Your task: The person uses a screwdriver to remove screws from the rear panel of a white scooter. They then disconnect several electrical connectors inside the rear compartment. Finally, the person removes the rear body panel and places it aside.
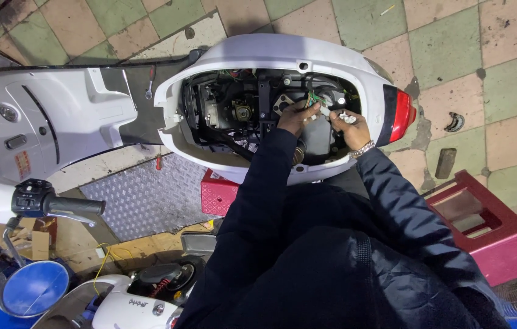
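White scooter body [283, 52], seat off, open bay facing up at the camera. Its long axis runs left-right across the view, red tail light [400, 114] at the right end, footboard and front panel to the left.

Hard to make out: the bay is dark and cluttered, and the parts under the hands are mostly shadow. Both forearms in dark sleeves cover the near rim of the bay. Palms face away, so finger detail is poor.

Left hand [297, 117]: fingers curled, pinching a green wire [313, 97] just above the knuckles. Where the wire runs is lost in the dark.

Right hand [351, 127]: fingers closed round a small white connector [345, 116], probably a plug on the same loom, but too small to confirm. Metal watch band [363, 148] on that wrist.

The two sets of fingertips are nearly touching, connector between them, both at the tail-light end of the bay.

Further left of the fingers, a wrench [149, 85] lies on the dark footboard. Below the wrists, a red crate [217, 194] sits under the body. Handlebar grip [66, 205] and round mirror [34, 286] are at lower left.
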